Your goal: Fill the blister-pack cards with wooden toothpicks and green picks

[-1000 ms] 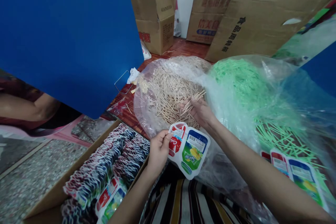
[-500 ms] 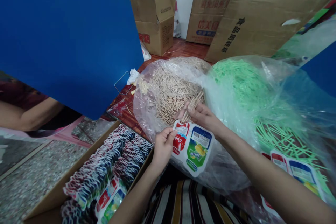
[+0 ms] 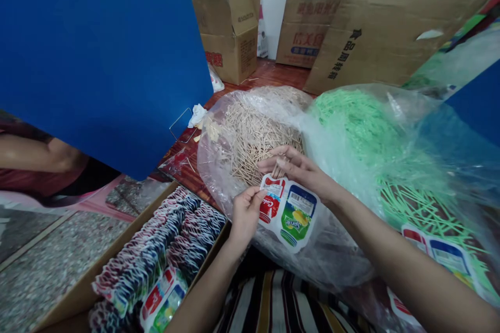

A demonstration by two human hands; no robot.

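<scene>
My left hand (image 3: 245, 213) pinches the left edge of a small printed double pouch (image 3: 289, 210), red on one half and green and blue on the other. My right hand (image 3: 299, 166) is closed on a small bunch of wooden sticks (image 3: 278, 167), their lower ends at the mouth of the pouch's red half. Both hands hover over a clear plastic bag of loose wooden sticks (image 3: 250, 135).
A clear bag of green sticks (image 3: 371, 130) lies to the right, with more pouches (image 3: 437, 255) on it. A cardboard box of stacked pouches (image 3: 156, 255) sits at lower left. A blue panel (image 3: 97, 52) and cardboard boxes (image 3: 230, 21) stand behind. Another person's arm (image 3: 35, 151) is at far left.
My right hand brought the bunch of sticks down from above the pile to the pouch's top opening. The left hand lifted the pouch slightly toward it.
</scene>
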